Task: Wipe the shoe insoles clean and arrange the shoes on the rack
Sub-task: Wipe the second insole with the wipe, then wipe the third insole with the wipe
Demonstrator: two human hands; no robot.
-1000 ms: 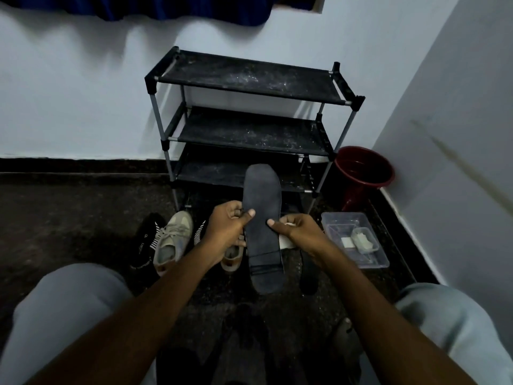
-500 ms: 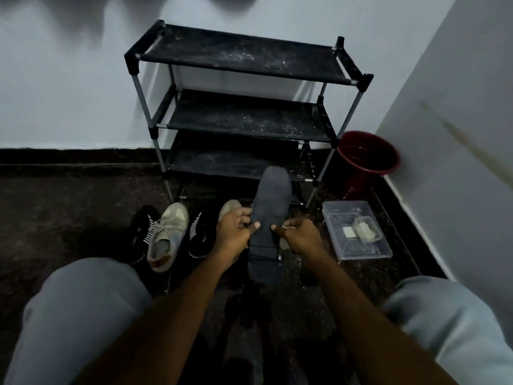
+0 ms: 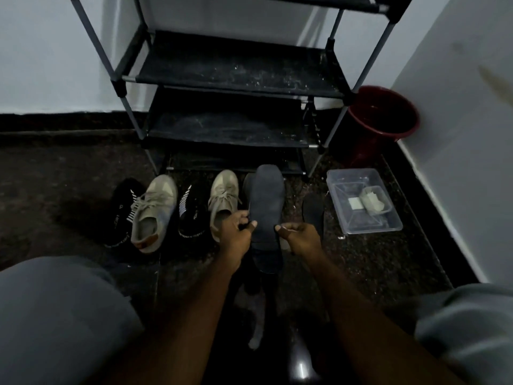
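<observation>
cam=head-worn, one wide-angle view | faces=forward and down at the floor (image 3: 55,168); rack (image 3: 236,70) ahead | range=close; left hand (image 3: 236,234), right hand (image 3: 301,237) mid-frame

The scene is dim and grainy. Pale walls (image 3: 41,51) beyond the fingers (image 3: 239,221) catch the most light, while the floor (image 3: 55,168) around them is near black. 1 small glare spot (image 3: 301,367) shines nearer the camera than the fingers. Rack poles (image 3: 95,37) beyond them bow from wide-angle distortion.
</observation>
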